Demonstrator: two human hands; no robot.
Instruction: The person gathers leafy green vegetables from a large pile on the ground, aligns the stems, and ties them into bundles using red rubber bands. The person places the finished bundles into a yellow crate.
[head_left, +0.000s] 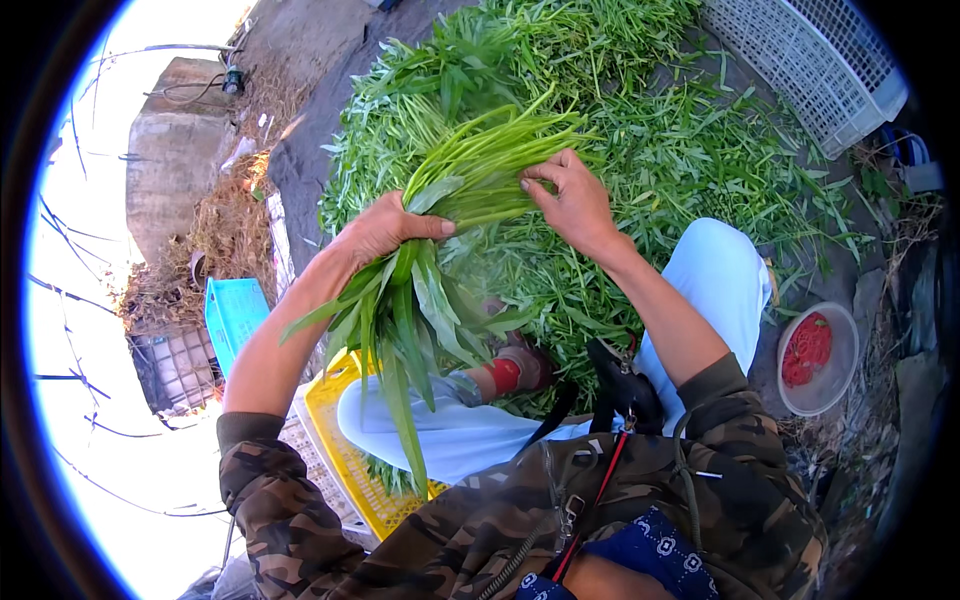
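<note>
My left hand (390, 229) grips a bunch of long-leaved greens, which look like water spinach (472, 172), near where the stems meet the leaves. The thumb lies across the front, and the leaves hang down over my left knee. On the stem side, the thumb and fingertips of my right hand (570, 199) pinch at the bunch's edge. The stems point up and to the right. Below both hands spreads a large heap of the same loose greens (675, 165) on a dark ground sheet (315, 157).
A white plastic crate (817, 82) stands at upper right. A translucent tub (844, 371) with red bands or ties (806, 351) sits beside my right knee. Near my left leg is a yellow crate (360, 480) holding some greens. A turquoise basket (234, 315) lies further left.
</note>
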